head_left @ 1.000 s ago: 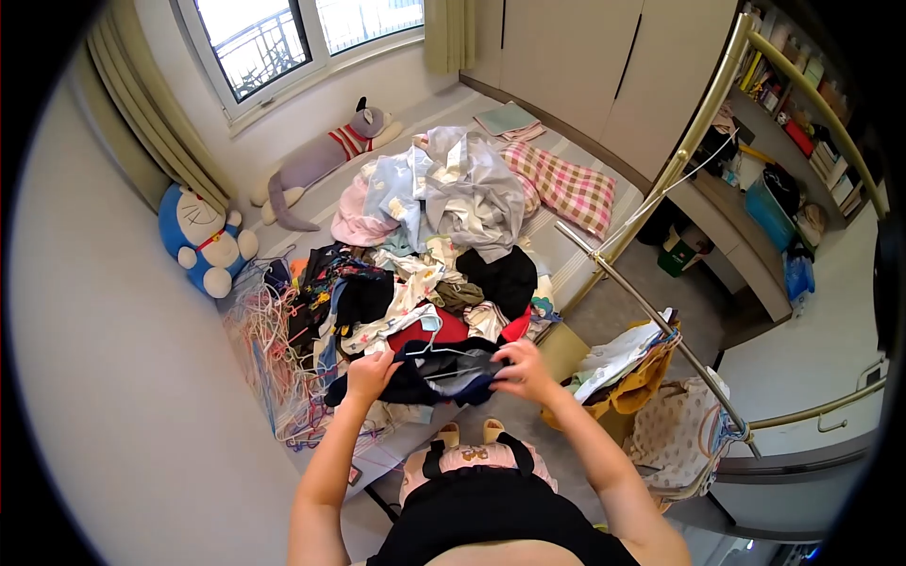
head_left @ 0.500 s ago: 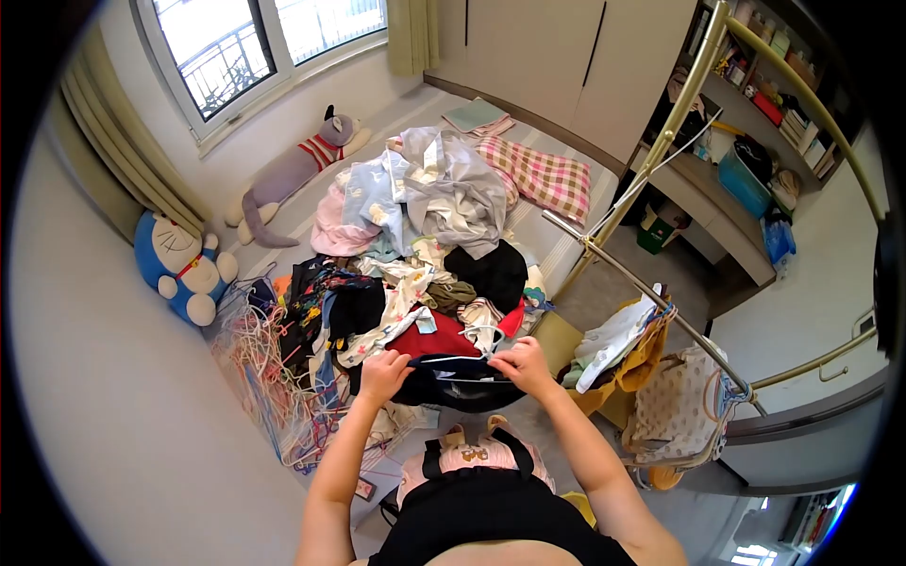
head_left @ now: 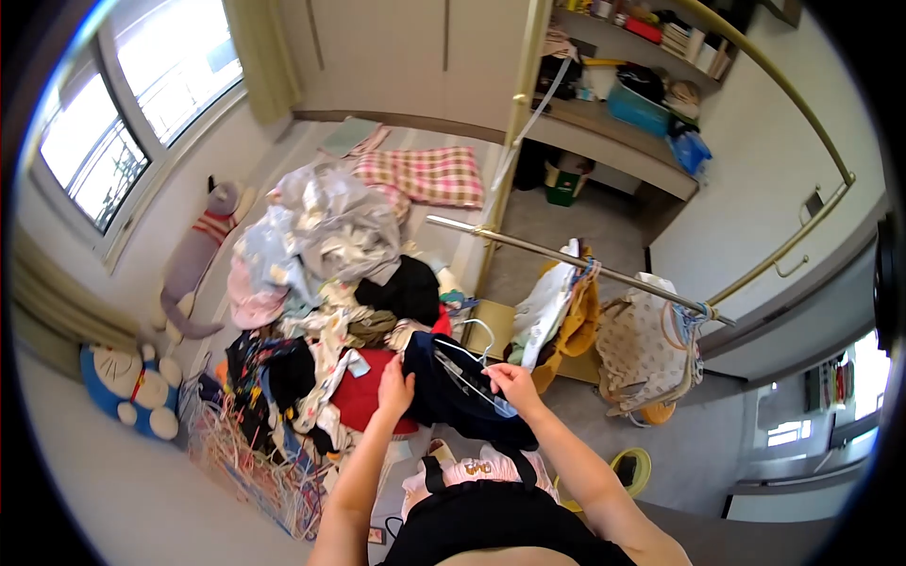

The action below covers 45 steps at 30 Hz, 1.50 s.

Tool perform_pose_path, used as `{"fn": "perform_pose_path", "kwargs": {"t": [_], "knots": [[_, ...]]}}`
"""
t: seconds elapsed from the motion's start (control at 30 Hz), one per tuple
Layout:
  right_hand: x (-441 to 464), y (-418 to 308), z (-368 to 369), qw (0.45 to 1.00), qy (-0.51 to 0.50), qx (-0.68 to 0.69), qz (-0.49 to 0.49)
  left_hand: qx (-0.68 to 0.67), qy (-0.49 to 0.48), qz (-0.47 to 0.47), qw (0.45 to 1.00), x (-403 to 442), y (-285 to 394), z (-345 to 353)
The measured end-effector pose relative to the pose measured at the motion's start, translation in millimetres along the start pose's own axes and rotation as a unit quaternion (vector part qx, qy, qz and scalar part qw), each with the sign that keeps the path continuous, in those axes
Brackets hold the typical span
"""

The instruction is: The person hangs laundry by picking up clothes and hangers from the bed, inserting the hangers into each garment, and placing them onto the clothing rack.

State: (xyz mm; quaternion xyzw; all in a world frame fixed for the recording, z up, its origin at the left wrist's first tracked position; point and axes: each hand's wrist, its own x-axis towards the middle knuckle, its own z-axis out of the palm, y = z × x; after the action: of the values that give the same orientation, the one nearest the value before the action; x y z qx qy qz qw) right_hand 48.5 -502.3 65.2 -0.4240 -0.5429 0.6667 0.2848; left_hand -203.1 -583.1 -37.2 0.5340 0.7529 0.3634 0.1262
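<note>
Dark garment (head_left: 436, 394) hangs between left grip (head_left: 395, 389) and right grip (head_left: 514, 385); both touching.

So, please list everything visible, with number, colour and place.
Garment: one, navy, between hands
Hanger: one, white, at garment's opening
Clothes: many, mixed, heaped on bed
Loose hangers: many, mixed colours, lower left
Bed: one, pale, left
Pillow: one, pink checked, on bed
Plush toys: two, blue and grey, left
Curtains: two, olive, by window
Window: one, white-framed, upper left
Wardrobe: one, beige, back
Rack: one, metallic, right, bearing clothes
Desk: one, brown, upper right
Basin: one, blue, on desk
Box: one, green, under desk
Left hand: one, bare, on garment
Right hand: one, bare, at garment
</note>
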Motion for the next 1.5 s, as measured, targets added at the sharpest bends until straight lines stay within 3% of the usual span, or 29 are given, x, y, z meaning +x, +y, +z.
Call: {"fn": "perform_pose_path", "kwargs": {"t": [0.07, 0.17, 0.37, 0.73, 0.87, 0.93, 1.0, 1.07, 1.13, 1.33, 1.37, 1.4, 1.5], "knots": [[10, 6, -14, 0.998, 0.016, 0.063, -0.001, -0.111, -0.077, -0.005, 0.991, 20, 38, 33], [37, 11, -41, 0.988, 0.025, 0.153, 0.009, -0.196, -0.094, 0.007, 0.976, 49, 95, 82], [110, 13, -101, 0.942, 0.040, 0.330, 0.048, -0.180, -0.120, 0.047, 0.975, 105, 175, 141], [203, 58, -224, 0.907, 0.168, 0.377, 0.087, -0.138, -0.150, 0.026, 0.979, 135, 226, 223], [214, 110, -246, 0.918, 0.210, 0.323, 0.091, -0.147, -0.158, -0.020, 0.976, 124, 220, 229], [223, 141, -246, 0.948, 0.261, 0.176, 0.045, -0.124, -0.154, -0.047, 0.979, 118, 214, 219], [219, 143, -231, 0.931, 0.356, -0.047, -0.067, -0.139, -0.109, -0.057, 0.983, 103, 189, 220], [197, 91, -191, 0.934, 0.340, -0.108, 0.006, -0.140, -0.086, -0.108, 0.980, 89, 170, 207], [182, 68, -145, 0.966, 0.251, -0.045, -0.037, -0.153, -0.051, -0.158, 0.974, 70, 152, 183], [170, 92, -29, 0.995, -0.002, -0.103, -0.003, -0.152, 0.094, -0.299, 0.937, -13, 66, 110], [165, 97, -7, 0.997, -0.043, -0.065, -0.012, -0.157, 0.122, -0.332, 0.922, -28, 56, 91], [162, 105, 13, 0.996, -0.081, -0.036, 0.024, -0.097, 0.175, -0.296, 0.934, -45, 38, 78], [142, 122, 69, 0.982, -0.160, -0.051, 0.083, -0.104, 0.245, -0.376, 0.887, -96, -31, 52]]}}
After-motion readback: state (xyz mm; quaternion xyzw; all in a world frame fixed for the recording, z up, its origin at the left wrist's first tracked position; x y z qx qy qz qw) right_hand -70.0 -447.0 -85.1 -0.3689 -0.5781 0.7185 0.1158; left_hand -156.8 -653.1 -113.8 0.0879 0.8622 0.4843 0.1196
